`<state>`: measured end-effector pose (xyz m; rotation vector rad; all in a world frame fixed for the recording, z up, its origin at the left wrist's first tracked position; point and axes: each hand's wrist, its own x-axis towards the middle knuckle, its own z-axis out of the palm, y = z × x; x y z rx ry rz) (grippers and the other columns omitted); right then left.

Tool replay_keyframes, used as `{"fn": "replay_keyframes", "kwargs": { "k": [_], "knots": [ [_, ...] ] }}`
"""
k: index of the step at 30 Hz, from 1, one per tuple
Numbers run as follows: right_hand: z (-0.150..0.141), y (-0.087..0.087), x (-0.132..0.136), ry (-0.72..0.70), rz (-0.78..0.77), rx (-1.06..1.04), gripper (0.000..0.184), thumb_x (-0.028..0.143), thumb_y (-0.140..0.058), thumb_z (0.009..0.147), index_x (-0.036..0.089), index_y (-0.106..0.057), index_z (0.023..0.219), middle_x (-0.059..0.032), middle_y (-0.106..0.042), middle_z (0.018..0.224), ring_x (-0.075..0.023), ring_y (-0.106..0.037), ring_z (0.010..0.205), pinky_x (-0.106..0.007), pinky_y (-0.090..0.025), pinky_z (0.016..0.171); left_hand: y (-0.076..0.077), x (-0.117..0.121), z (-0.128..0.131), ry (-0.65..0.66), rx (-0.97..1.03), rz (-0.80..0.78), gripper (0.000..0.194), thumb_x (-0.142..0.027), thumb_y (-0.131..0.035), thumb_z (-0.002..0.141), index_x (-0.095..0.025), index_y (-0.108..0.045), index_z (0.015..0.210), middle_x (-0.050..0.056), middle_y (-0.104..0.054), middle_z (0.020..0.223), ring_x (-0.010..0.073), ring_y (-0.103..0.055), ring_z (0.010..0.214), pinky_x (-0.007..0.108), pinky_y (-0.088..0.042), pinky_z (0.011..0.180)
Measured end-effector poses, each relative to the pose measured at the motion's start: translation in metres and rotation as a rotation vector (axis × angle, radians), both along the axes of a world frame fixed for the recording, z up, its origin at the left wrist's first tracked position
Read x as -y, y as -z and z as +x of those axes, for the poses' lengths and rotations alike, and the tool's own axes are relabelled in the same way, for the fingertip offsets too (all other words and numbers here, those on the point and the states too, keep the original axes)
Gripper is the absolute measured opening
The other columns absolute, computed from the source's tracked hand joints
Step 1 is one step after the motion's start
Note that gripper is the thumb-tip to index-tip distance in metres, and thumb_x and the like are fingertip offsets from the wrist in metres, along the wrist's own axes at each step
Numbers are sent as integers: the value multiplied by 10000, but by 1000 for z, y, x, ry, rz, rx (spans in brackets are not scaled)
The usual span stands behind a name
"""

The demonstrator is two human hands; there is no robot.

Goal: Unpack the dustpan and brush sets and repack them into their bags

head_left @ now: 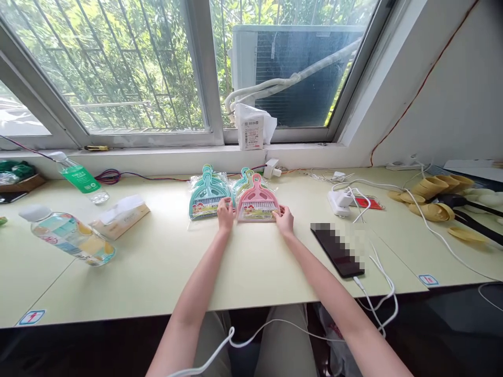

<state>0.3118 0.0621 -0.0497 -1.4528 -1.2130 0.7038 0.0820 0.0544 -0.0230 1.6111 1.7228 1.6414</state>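
Observation:
A pink dustpan and brush set (257,205) in clear wrapping lies on the table, handle pointing to the window. My right hand (285,220) is closed on its lower right corner, thumb and fingers at the edge. At its left edge is my left hand (225,213), fingers curled, overlapping the corner of a teal dustpan and brush set (206,196). What lies under the left fingertips is partly hidden. More wrapped sets are stacked with the teal one, and another teal handle (245,174) shows behind the pink set.
Two bottles, a green-labelled one (80,178) and a patterned one (70,238), stand left near a tissue pack (123,214). Right are a phone (338,251) on a cable, a white power strip (340,203) and yellow curved pieces (432,207). Another tissue pack (252,131) sits on the sill.

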Motion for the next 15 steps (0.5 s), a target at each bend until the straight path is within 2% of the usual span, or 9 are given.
{"fn": "replay_keyframes", "kwargs": {
  "k": [2,5,7,10,11,13,15],
  "knots": [
    [-10,-1,-3,77,56,138,302,198,-612,726,159,-572,1023,-140,-615,1092,-254,-569,1039,-405,-441,922,-3,4,-1,-68,9,78,231,-286,-368,951,-191,-483,1127,96,-576,1067,151,-608,726,332,-497,707],
    [-23,-6,-12,142,61,332,278,188,-592,743,162,-569,1019,-169,-555,1186,-299,-467,1171,-439,-371,986,-10,16,1,-153,-238,218,228,-286,-374,948,-201,-483,1129,109,-566,1130,197,-586,929,370,-452,823],
    [-31,-9,-18,141,16,385,280,189,-563,765,169,-552,1044,-163,-555,1201,-306,-462,1179,-441,-378,963,-13,26,7,-37,-485,253,183,-261,-381,941,-199,-530,1027,92,-596,1037,200,-575,935,365,-434,837],
    [-36,-9,-24,140,-21,375,309,194,-524,791,182,-497,1099,-140,-565,1218,-281,-501,1160,-409,-403,905,-12,35,21,286,-853,215,194,-239,-380,933,-193,-553,859,68,-597,864,194,-574,867,335,-446,792],
    [-36,-8,-25,138,-14,352,339,198,-520,793,188,-468,1128,-127,-569,1222,-263,-520,1142,-391,-409,887,-11,36,27,343,-937,189,196,-233,-386,927,-189,-554,837,72,-592,857,200,-572,871,338,-452,790],
    [-34,-6,-24,123,10,308,411,208,-521,795,203,-408,1190,-99,-579,1227,-231,-554,1099,-355,-415,855,-7,36,36,356,-1023,133,178,-204,-399,911,-179,-561,842,91,-588,894,220,-567,916,359,-461,818],
    [-32,-5,-23,107,15,299,461,226,-526,803,214,-373,1238,-82,-591,1227,-218,-569,1079,-343,-409,850,-3,33,40,310,-1015,80,171,-155,-396,893,-169,-566,878,108,-594,957,231,-564,974,375,-464,860]
  ]
}}
